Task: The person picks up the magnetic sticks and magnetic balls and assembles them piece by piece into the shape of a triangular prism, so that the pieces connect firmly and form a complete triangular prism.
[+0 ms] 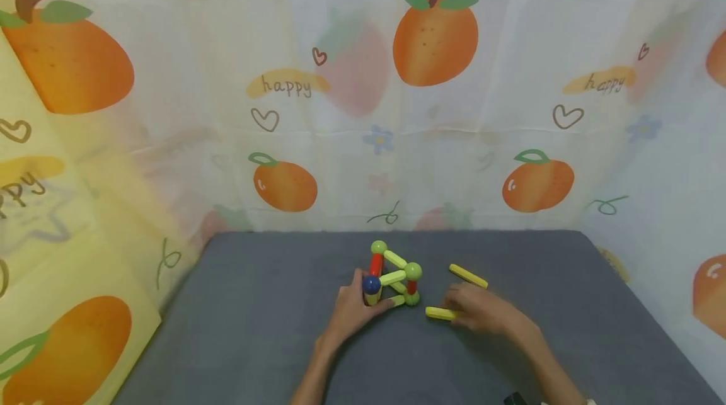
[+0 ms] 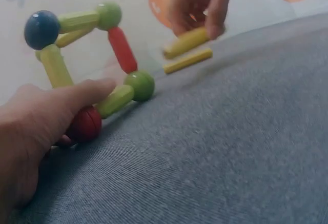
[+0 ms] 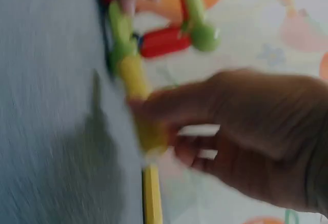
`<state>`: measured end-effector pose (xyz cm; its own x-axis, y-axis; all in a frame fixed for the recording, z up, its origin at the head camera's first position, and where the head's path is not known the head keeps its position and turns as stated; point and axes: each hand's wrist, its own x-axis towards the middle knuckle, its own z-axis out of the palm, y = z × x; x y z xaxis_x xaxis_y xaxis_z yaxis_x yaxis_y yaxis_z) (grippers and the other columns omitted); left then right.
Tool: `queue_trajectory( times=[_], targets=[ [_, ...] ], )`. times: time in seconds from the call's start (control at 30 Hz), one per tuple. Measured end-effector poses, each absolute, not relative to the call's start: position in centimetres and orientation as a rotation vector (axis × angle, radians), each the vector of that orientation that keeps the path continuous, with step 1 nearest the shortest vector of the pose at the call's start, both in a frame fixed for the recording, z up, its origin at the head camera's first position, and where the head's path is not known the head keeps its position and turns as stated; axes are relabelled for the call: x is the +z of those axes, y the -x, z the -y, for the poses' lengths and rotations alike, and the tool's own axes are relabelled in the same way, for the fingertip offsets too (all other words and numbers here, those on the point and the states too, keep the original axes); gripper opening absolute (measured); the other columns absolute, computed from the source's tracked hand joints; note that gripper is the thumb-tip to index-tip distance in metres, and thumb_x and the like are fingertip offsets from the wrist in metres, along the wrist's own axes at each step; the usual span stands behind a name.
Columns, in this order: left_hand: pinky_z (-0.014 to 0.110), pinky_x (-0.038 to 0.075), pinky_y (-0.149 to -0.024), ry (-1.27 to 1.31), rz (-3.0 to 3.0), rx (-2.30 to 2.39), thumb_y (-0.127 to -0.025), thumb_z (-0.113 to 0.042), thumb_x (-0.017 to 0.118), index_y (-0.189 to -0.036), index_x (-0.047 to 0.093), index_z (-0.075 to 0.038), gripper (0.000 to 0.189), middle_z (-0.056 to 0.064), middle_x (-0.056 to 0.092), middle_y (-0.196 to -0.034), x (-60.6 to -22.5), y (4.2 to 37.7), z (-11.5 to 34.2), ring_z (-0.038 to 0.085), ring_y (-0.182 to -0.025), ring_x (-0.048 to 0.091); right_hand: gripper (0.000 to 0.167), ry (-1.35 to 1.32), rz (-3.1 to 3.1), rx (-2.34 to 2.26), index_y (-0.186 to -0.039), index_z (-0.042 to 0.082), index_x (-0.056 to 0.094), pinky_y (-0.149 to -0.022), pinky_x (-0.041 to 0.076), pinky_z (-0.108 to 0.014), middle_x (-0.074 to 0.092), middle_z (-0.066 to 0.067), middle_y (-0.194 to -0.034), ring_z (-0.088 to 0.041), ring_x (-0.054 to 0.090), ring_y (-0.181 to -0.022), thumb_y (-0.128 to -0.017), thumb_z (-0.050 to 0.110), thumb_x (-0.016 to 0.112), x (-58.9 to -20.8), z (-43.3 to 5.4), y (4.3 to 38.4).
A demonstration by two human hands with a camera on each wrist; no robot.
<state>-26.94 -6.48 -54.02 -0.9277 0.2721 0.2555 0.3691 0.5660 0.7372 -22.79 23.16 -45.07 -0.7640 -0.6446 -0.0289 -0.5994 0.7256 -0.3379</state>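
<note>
A frame of coloured rods and balls (image 1: 394, 278) stands on the grey cloth, built like a small open prism. Its front corner carries a blue ball (image 2: 42, 29) on top and a red ball (image 2: 85, 124) at the bottom. My left hand (image 1: 348, 313) grips this corner, the thumb lying along the lower edge. To the right of the frame, my right hand (image 1: 482, 308) pinches a yellow rod (image 1: 440, 313) between thumb and fingers, held just above the cloth. The right wrist view is blurred; there the rod (image 3: 148, 126) points toward a green ball (image 3: 122, 51).
A second yellow rod (image 1: 468, 276) lies on the cloth behind my right hand. The grey cloth (image 1: 255, 329) covers the table, and a fruit-printed curtain (image 1: 351, 140) hangs behind it and at both sides.
</note>
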Motion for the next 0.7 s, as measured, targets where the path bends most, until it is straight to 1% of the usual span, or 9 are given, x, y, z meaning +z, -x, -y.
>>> queue_trajectory(
  times=[0.03, 0.1, 0.13, 0.27, 0.33, 0.43, 0.53, 0.6, 0.7],
  targets=[
    [0.023, 0.043, -0.065, 0.546, 2.675, -1.307, -0.079, -0.051, 0.089, -0.12, 0.054, -0.014, 0.066, -0.006, 0.065, -0.073, -54.1, 26.9, 6.5, -0.002, -0.058, 0.052, 0.011, 1.05, -2.79, -0.516, -0.098, 0.012, 0.072, -0.067, 0.045, -0.024, 0.061, 0.004, -0.088, -0.003, 0.048, -0.076, -0.091, 0.006, 0.079, -44.9, -22.6, 22.5],
    [0.022, 0.04, -0.063, 0.559, 2.658, -1.323, -0.078, -0.049, 0.091, -0.12, 0.055, -0.015, 0.065, -0.007, 0.061, -0.071, -54.4, 27.0, 6.7, -0.002, -0.057, 0.048, 0.02, 1.131, -2.864, -0.577, -0.107, 0.011, 0.074, -0.072, 0.05, -0.025, 0.065, 0.003, -0.095, -0.004, 0.055, -0.082, -0.089, 0.011, 0.082, -44.7, -20.9, 22.0],
    [0.022, 0.04, -0.063, 0.571, 2.646, -1.328, -0.078, -0.048, 0.091, -0.12, 0.056, -0.016, 0.063, -0.008, 0.061, -0.072, -54.4, 27.0, 6.8, -0.003, -0.058, 0.048, 0.021, 1.149, -2.923, -0.597, -0.108, 0.012, 0.075, -0.073, 0.051, -0.025, 0.065, 0.003, -0.096, -0.005, 0.056, -0.084, -0.089, 0.013, 0.083, -44.9, -19.9, 21.8],
    [0.02, 0.041, -0.06, 0.673, 2.6, -1.314, -0.082, -0.044, 0.089, -0.117, 0.062, -0.018, 0.051, -0.006, 0.064, -0.076, -54.7, 27.1, 7.1, -0.003, -0.06, 0.049, 0.026, 1.217, -3.176, -0.595, -0.107, 0.012, 0.076, -0.074, 0.054, -0.025, 0.068, 0.002, -0.098, -0.009, 0.062, -0.087, -0.084, 0.018, 0.088, -46.1, -16.4, 21.4],
    [0.019, 0.045, -0.062, 0.698, 2.58, -1.317, -0.084, -0.043, 0.087, -0.116, 0.065, -0.019, 0.045, -0.005, 0.068, -0.08, -54.8, 27.1, 7.1, -0.004, -0.064, 0.052, 0.03, 1.219, -3.301, -0.541, -0.105, 0.013, 0.076, -0.073, 0.057, -0.025, 0.069, 0.003, -0.098, -0.011, 0.065, -0.088, -0.081, 0.019, 0.091, -46.8, -15.3, 21.4],
    [0.021, 0.049, -0.068, 0.7, 2.569, -1.33, -0.085, -0.042, 0.087, -0.116, 0.067, -0.019, 0.044, -0.003, 0.073, -0.089, -54.9, 26.9, 7.1, -0.002, -0.071, 0.059, 0.031, 1.19, -3.466, -0.428, -0.101, 0.014, 0.077, -0.063, 0.057, -0.025, 0.07, 0.004, -0.093, -0.011, 0.068, -0.082, -0.076, 0.021, 0.094, -47.7, -14.4, 21.3],
    [0.028, 0.05, -0.08, 0.685, 2.569, -1.336, -0.084, -0.041, 0.088, -0.119, 0.069, -0.017, 0.046, -0.002, 0.077, -0.1, -55.0, 26.8, 7.0, 0.003, -0.083, 0.067, 0.027, 1.161, -3.598, -0.259, -0.096, 0.016, 0.075, -0.049, 0.05, -0.026, 0.068, 0.006, -0.083, -0.009, 0.066, -0.066, -0.078, 0.023, 0.094, -48.4, -13.9, 21.4],
    [0.032, 0.048, -0.084, 0.685, 2.571, -1.32, -0.082, -0.04, 0.089, -0.121, 0.07, -0.017, 0.049, -0.002, 0.078, -0.105, -54.9, 26.8, 7.0, 0.007, -0.088, 0.069, 0.024, 1.138, -3.646, -0.128, -0.089, 0.016, 0.071, -0.041, 0.038, -0.025, 0.062, 0.006, -0.071, -0.008, 0.056, -0.052, -0.081, 0.026, 0.091, -48.6, -13.7, 21.4],
    [0.036, 0.047, -0.087, 0.69, 2.588, -1.293, -0.081, -0.039, 0.09, -0.122, 0.071, -0.018, 0.051, -0.001, 0.078, -0.109, -54.9, 26.8, 7.0, 0.012, -0.093, 0.071, 0.029, 1.075, -3.665, 0.038, -0.079, 0.015, 0.062, -0.039, 0.024, -0.025, 0.05, 0.006, -0.056, -0.007, 0.037, -0.041, -0.086, 0.03, 0.086, -48.8, -13.5, 21.5]
  ],
)
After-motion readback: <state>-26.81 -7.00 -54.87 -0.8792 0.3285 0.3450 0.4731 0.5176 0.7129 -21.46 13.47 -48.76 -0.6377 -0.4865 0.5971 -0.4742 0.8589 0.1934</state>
